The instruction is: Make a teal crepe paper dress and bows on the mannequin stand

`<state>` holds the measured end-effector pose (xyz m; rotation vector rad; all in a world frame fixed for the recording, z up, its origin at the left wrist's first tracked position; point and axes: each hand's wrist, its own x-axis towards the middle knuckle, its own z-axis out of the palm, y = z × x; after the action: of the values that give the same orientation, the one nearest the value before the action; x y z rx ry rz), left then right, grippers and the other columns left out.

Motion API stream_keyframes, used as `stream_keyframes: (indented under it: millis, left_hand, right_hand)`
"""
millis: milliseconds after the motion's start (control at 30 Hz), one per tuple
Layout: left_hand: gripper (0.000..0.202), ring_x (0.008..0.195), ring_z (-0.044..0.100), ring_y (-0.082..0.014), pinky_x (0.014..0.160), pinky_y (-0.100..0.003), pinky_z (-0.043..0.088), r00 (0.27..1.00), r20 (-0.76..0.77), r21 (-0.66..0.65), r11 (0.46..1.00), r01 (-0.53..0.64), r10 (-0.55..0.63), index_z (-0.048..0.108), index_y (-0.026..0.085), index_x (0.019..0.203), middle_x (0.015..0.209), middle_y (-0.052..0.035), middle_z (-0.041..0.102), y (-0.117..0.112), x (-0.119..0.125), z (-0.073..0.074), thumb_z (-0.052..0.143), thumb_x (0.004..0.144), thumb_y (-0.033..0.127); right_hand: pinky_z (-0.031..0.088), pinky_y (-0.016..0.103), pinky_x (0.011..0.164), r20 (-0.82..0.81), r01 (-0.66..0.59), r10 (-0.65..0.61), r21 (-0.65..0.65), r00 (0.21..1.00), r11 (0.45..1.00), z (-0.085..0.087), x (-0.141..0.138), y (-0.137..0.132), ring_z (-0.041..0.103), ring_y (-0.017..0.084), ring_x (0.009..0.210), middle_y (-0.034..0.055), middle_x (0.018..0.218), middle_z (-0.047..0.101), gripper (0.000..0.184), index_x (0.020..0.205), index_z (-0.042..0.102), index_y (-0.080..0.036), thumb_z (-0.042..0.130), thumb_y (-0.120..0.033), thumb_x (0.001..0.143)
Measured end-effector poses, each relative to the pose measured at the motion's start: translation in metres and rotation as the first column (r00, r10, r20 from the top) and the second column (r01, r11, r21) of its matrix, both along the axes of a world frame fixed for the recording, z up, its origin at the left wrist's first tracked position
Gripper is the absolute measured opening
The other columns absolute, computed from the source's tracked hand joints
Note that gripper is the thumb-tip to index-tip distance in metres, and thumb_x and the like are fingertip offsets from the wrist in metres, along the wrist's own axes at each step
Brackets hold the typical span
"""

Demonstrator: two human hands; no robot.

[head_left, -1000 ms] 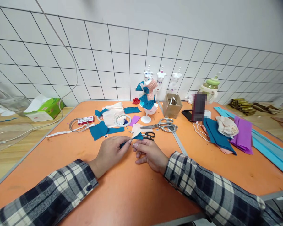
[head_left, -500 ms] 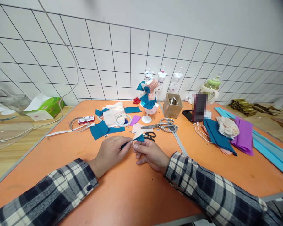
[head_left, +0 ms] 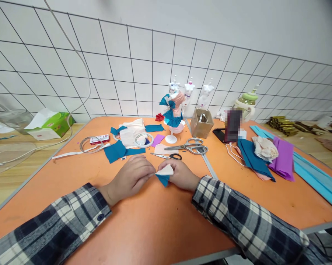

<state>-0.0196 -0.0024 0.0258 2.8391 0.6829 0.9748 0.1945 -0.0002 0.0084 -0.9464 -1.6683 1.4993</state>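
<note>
My left hand (head_left: 130, 179) is closed, its fingertips at the narrow gathered end of a small fan-shaped piece of crepe paper (head_left: 165, 170). The piece is cream on its upper part and teal on its lower part. Its wide end spreads against my right hand (head_left: 184, 176), whose fingers are closed on it and partly hidden behind it. Just beyond my hands lie small black-handled scissors (head_left: 175, 156) and large metal scissors (head_left: 195, 146). A miniature dress form (head_left: 174, 106) stands farther back, dressed in teal and pink paper with a bow.
Teal sheets (head_left: 114, 151), a tape roll (head_left: 144, 140) and a red-and-white box (head_left: 99, 139) lie at the left. Two bare dress forms (head_left: 189, 90), a brown paper box (head_left: 201, 124) and a bottle (head_left: 247, 103) stand behind. Folded purple paper (head_left: 283, 158) is at the right.
The fan-shaped crepe paper has turned between my fingers: its cream part now faces up and teal hangs below. My right hand has rolled over, its fingers now behind the piece.
</note>
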Motion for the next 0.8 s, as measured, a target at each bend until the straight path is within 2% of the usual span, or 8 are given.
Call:
stream_keyframes:
  millis: [67,133,267,333,433,567,667,800]
  left_hand:
    - [0.022,0.083,0.061,-0.0191,0.096,-0.043,0.041,0.988,-0.086,0.073,0.988,0.137,-0.13,0.06,0.022,0.1,0.088,-0.0042,0.07,0.002,-0.004,0.002,0.042,0.093,0.01]
    - [0.024,0.084,0.061,-0.0202,0.093,-0.043,0.043,0.963,-0.148,0.069,0.969,0.236,-0.224,0.059,0.022,0.102,0.09,-0.0052,0.07,0.002,-0.006,0.003,0.041,0.091,0.009]
    - [0.022,0.087,0.061,-0.0224,0.087,-0.041,0.046,0.924,-0.25,0.008,0.954,0.301,-0.289,0.059,0.022,0.096,0.088,-0.0073,0.069,-0.002,-0.003,0.003,0.041,0.091,0.012]
    - [0.021,0.084,0.06,-0.0219,0.085,-0.039,0.047,0.916,-0.302,0.031,0.958,0.285,-0.263,0.06,0.022,0.095,0.084,-0.0065,0.068,-0.002,-0.002,0.001,0.042,0.091,0.012]
    - [0.019,0.079,0.059,-0.0206,0.081,-0.037,0.049,0.934,-0.33,0.177,0.963,0.202,-0.136,0.062,0.02,0.094,0.079,-0.0048,0.067,-0.001,-0.001,0.002,0.045,0.091,0.012]
    - [0.02,0.075,0.06,-0.0181,0.083,-0.035,0.05,0.937,-0.347,0.425,0.885,0.189,-0.034,0.063,0.019,0.095,0.077,-0.0032,0.067,0.0,-0.002,0.008,0.047,0.093,0.009]
    - [0.018,0.075,0.062,-0.0172,0.085,-0.035,0.05,0.939,-0.344,0.528,0.825,0.201,-0.008,0.064,0.019,0.095,0.078,-0.0025,0.068,0.0,-0.003,0.011,0.049,0.094,0.009]
    - [0.017,0.076,0.062,-0.0165,0.086,-0.034,0.051,0.946,-0.323,0.558,0.81,0.182,0.01,0.065,0.019,0.096,0.078,-0.002,0.068,0.0,-0.002,0.011,0.05,0.095,0.01]
  right_hand:
    - [0.048,0.024,0.059,0.036,-0.058,0.053,0.166,0.998,0.984,0.003,0.005,0.003,0.057,0.011,0.062,0.0007,0.072,0.064,0.012,0.076,0.065,-0.016,0.071,-0.025,0.072]
    - [0.048,0.025,0.067,0.09,-0.141,0.12,0.285,0.989,0.948,0.006,0.009,0.005,0.058,0.012,0.068,0.0017,0.074,0.066,0.009,0.075,0.067,-0.016,0.069,-0.024,0.077]
    - [0.047,0.025,0.07,0.198,-0.228,0.162,0.38,0.967,0.896,0.01,0.013,0.007,0.058,0.012,0.072,0.0011,0.074,0.065,0.007,0.075,0.066,-0.016,0.065,-0.02,0.081]
    - [0.047,0.025,0.067,0.188,-0.186,0.126,0.349,0.974,0.919,0.008,0.014,0.009,0.057,0.013,0.072,0.0018,0.077,0.063,0.01,0.078,0.065,-0.016,0.063,-0.024,0.083]
    - [0.05,0.024,0.062,0.078,-0.044,0.029,0.191,0.997,0.981,0.002,0.015,0.01,0.058,0.014,0.074,0.0048,0.086,0.064,0.029,0.092,0.066,-0.016,0.058,-0.043,0.089]
    - [0.051,0.024,0.058,0.109,-0.025,0.023,0.018,0.994,1.0,0.0,0.017,0.011,0.061,0.015,0.075,0.0086,0.085,0.066,0.057,0.086,0.068,-0.014,0.045,-0.065,0.09]
    - [0.047,0.024,0.055,0.217,-0.058,0.065,-0.035,0.974,0.998,0.004,0.017,0.009,0.059,0.014,0.065,0.0072,0.076,0.068,0.057,0.079,0.071,-0.013,0.049,-0.066,0.088]
    - [0.049,0.026,0.067,0.202,-0.12,0.13,-0.058,0.971,0.991,0.002,0.013,0.007,0.063,0.016,0.073,0.0053,0.08,0.072,0.038,0.084,0.073,-0.013,0.072,-0.05,0.075]
